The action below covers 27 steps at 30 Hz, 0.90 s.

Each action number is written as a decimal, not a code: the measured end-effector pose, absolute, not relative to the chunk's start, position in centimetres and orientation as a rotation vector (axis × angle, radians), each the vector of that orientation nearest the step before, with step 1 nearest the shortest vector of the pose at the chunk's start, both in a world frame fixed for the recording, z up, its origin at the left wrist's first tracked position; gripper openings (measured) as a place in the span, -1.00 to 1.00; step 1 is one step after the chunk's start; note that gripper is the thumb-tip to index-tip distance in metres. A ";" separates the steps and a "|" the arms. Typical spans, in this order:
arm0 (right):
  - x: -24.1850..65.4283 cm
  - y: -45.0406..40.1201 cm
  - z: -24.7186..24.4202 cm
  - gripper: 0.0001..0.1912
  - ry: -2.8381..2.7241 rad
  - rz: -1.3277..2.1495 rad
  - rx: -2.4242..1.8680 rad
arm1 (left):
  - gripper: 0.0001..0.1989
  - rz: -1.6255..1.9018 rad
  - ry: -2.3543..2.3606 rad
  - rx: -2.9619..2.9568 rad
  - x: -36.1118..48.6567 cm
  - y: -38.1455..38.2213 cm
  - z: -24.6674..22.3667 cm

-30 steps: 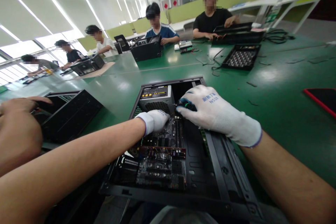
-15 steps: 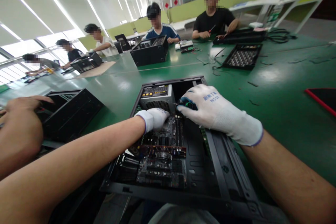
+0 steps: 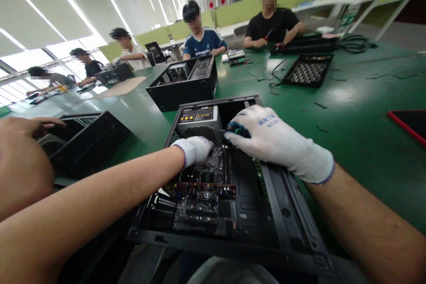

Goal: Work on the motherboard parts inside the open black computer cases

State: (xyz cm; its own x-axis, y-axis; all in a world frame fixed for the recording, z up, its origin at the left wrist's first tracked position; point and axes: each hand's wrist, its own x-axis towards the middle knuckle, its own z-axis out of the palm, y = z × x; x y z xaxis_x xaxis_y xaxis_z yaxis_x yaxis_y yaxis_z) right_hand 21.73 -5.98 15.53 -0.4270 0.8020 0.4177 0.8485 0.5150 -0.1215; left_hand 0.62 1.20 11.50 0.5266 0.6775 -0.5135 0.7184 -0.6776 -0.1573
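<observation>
An open black computer case [image 3: 278, 213] lies in front of me, its motherboard [image 3: 208, 213] face up, with a power supply [image 3: 199, 117] at the far left corner. My left hand [image 3: 199, 150], in a white glove, reaches in just below the power supply. Its fingers are closed near the motherboard's far edge, and what they grip is hidden. My right hand [image 3: 262, 135], gloved too, is over the case's far right part. Its fingers curl round a dark thing with a green ring [image 3: 240, 132], mostly covered by the glove. A reddish-brown expansion card [image 3: 206, 189] crosses the motherboard.
At left, a co-worker's bare hand [image 3: 25, 159] is at another black case [image 3: 91, 146]. Beyond mine stands a third case [image 3: 186, 91], with a person [image 3: 203, 42] behind it. A black tray of parts [image 3: 308, 71] and loose cables [image 3: 356, 45] lie on the green table [image 3: 359, 111].
Across the table, the third case has come nearer to mine and turned. The co-worker's hand at left has shifted a little left. Both my hands stay almost in place.
</observation>
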 end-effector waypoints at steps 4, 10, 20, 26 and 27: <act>21.7 -6.0 15.6 -0.56 -2.340 -0.140 -1.359 | -0.48 -0.853 1.218 2.692 0.6 1.3 11.1; 21.7 -6.0 15.5 -0.54 -2.340 -0.157 -1.352 | -0.53 -0.856 1.220 2.694 0.9 1.2 11.2; 21.8 -5.9 15.2 -0.54 -2.353 -0.179 -1.356 | -0.50 -0.895 1.221 2.668 1.4 0.8 11.8; 21.9 -5.9 15.2 -0.56 -2.354 -0.165 -1.347 | -0.57 -0.944 1.194 2.651 1.5 0.3 11.9; 21.9 -5.9 15.2 -0.56 -2.350 -0.163 -1.346 | -0.56 -0.948 1.199 2.648 1.5 0.3 11.9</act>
State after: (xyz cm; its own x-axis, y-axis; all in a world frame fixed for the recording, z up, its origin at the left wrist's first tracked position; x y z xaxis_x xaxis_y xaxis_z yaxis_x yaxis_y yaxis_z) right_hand 21.87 -5.91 15.22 -0.4399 0.7955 0.4168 0.8455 0.5233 -0.1065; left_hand 1.54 0.32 11.93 0.5010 0.6520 -0.5691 0.7039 -0.6896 -0.1703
